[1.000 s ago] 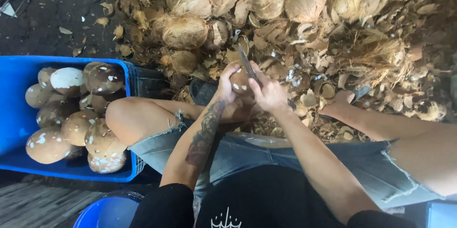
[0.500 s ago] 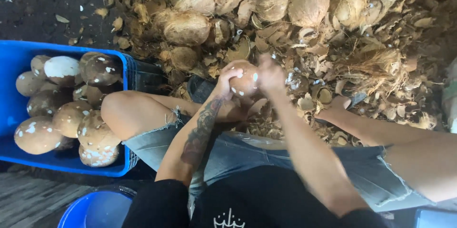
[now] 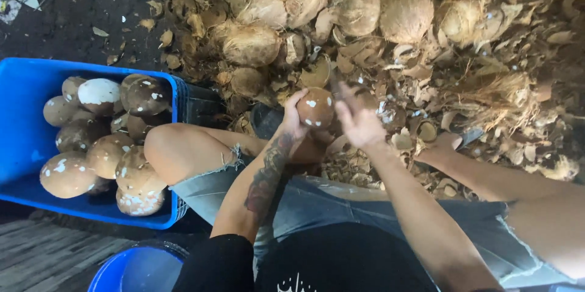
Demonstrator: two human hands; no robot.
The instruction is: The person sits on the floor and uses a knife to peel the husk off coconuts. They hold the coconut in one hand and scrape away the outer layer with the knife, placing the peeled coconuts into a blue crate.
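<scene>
1. The left hand [image 3: 294, 122] cups a peeled brown coconut [image 3: 315, 108], fingers curled round its left side.
2. The right hand [image 3: 358, 122] sits at the coconut's 3 o'clock, just beside it, fingers loosely spread; whether it holds anything I cannot tell.
3. A blue crate [image 3: 24, 139] of peeled coconuts lies at 9 o'clock.
4. A heap of husks [image 3: 390, 30] spreads at 12 o'clock.

Dark ground [image 3: 67, 30] under dim light, husk heap [image 3: 487, 54], blue crate [image 3: 24, 139], blue bucket [image 3: 116, 274]
</scene>
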